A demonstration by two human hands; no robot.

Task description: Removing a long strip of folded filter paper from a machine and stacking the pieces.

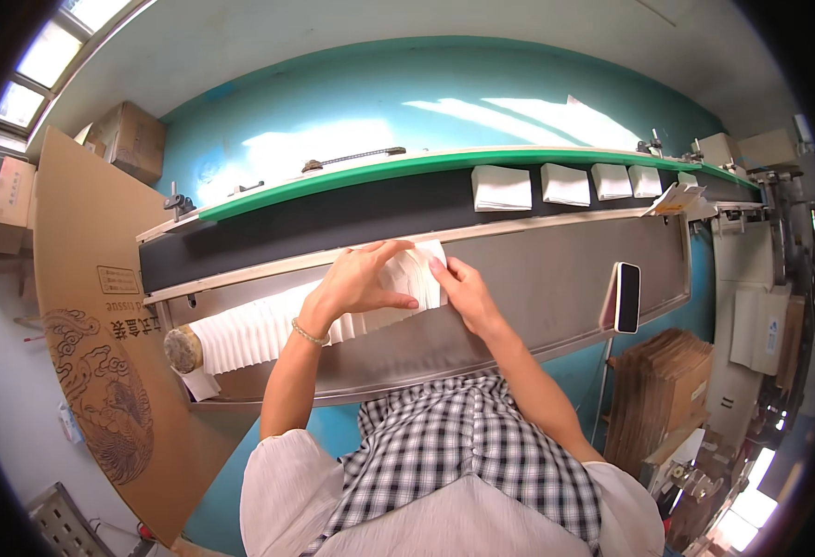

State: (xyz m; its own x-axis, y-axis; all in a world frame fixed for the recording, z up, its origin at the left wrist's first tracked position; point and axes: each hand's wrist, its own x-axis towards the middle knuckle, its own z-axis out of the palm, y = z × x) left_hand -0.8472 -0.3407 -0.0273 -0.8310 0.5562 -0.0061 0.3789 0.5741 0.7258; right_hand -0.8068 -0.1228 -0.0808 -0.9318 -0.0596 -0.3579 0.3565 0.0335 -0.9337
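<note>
Done: four stacks (501, 188), belt's (333, 221) near edge | remaining: row (263, 325), tray's (565, 246) left edge | left hand (356, 278) grasping row; right hand (468, 292), end sheets (434, 250)

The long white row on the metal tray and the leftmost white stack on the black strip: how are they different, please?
The long white row is far longer; the leftmost white stack is short and compact. The row lies on the metal tray, the stack on the black strip. The left hand is at the row; neither hand is at the stack. Both are white.
</note>
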